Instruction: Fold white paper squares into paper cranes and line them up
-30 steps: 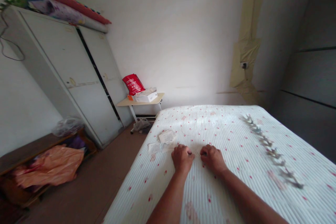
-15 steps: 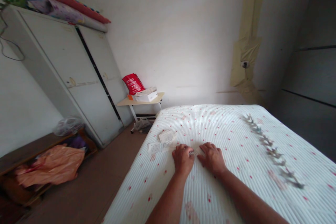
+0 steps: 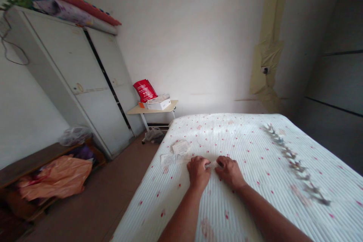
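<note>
My left hand (image 3: 199, 172) and my right hand (image 3: 230, 171) rest close together on the mattress (image 3: 221, 132), thumbs facing each other. Between their fingertips a small, pale piece of paper (image 3: 213, 165) bridges the gap, and both hands pinch it. Most of it is hidden by the fingers. Just beyond my left hand lie several printed paper sheets (image 3: 181, 146), partly overlapping. To the right of my hands, a slanting row of small, pointed folded shapes (image 3: 295, 164) runs along the bed. They are too blurred to name exactly.
Beyond the bed's left corner a small table (image 3: 136, 111) bears a red bag (image 3: 145, 90) and a white box (image 3: 159, 104). A grey cabinet (image 3: 65, 60) stands at the left with rolled mats (image 3: 82, 13) on top. An orange plastic bag (image 3: 59, 177) lies on a low wooden bench (image 3: 34, 155).
My right hand's fingers have curled from a flatter pose into a pinch on the paper. My left hand stays nearly in place; the view has shifted slightly.
</note>
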A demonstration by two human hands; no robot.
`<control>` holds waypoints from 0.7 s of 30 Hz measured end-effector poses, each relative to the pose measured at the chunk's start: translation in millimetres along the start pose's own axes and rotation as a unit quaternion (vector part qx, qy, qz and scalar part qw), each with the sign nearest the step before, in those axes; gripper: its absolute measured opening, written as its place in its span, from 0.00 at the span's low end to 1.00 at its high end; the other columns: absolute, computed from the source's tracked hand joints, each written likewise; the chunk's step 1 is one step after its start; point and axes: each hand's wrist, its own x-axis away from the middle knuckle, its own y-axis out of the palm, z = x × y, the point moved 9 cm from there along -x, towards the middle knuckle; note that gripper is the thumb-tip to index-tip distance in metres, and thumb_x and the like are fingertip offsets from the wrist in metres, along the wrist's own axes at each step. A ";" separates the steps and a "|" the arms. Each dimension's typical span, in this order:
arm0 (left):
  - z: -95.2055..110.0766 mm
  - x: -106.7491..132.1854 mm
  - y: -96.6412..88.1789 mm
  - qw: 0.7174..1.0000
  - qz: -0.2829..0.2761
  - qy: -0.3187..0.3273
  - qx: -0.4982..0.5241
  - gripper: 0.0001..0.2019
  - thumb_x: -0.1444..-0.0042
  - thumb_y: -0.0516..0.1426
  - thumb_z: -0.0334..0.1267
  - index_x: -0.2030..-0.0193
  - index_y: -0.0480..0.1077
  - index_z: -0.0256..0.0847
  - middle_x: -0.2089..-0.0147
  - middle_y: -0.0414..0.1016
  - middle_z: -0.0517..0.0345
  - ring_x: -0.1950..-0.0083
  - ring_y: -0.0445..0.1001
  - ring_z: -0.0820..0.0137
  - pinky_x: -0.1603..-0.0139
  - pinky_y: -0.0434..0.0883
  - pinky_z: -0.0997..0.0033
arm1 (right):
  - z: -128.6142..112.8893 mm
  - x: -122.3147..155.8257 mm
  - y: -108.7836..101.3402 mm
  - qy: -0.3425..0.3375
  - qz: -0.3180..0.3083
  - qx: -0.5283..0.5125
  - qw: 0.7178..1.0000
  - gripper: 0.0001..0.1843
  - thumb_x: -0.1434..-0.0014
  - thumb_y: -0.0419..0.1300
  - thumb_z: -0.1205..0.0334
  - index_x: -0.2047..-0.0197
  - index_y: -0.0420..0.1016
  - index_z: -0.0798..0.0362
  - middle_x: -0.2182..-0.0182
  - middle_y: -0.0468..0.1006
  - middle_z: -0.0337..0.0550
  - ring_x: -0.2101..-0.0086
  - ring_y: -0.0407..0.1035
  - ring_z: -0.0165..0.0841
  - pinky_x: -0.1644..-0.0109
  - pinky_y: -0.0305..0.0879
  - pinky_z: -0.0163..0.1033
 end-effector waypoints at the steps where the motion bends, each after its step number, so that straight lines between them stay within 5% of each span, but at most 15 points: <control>1: 0.6 -0.1 -0.1 1.000 0.003 0.004 0.005 0.10 0.54 0.59 0.31 0.64 0.74 0.46 0.57 0.74 0.60 0.50 0.66 0.66 0.50 0.58 0.66 | -0.1 0.1 -0.2 -0.004 0.004 0.002 1.000 0.04 0.50 0.53 0.67 0.71 0.68 0.53 0.72 0.74 0.40 0.68 0.66 0.33 0.64 0.53 0.35; 15: 1.3 -1.2 -5.5 0.988 0.085 0.062 0.113 0.17 0.57 0.57 0.25 0.58 0.72 0.43 0.58 0.75 0.57 0.53 0.68 0.65 0.49 0.63 0.63 | -4.6 1.0 -5.2 -0.051 0.028 -0.073 0.996 0.04 0.47 0.50 0.66 0.72 0.64 0.52 0.77 0.69 0.39 0.73 0.65 0.31 0.67 0.54 0.34; 21: 5.1 -3.0 -1.7 0.988 0.072 0.084 0.106 0.08 0.57 0.57 0.25 0.71 0.73 0.40 0.67 0.75 0.58 0.60 0.69 0.67 0.56 0.64 0.67 | -4.3 1.8 -6.2 -0.064 0.050 -0.085 0.993 0.05 0.47 0.50 0.66 0.70 0.67 0.52 0.76 0.71 0.39 0.72 0.66 0.32 0.64 0.57 0.36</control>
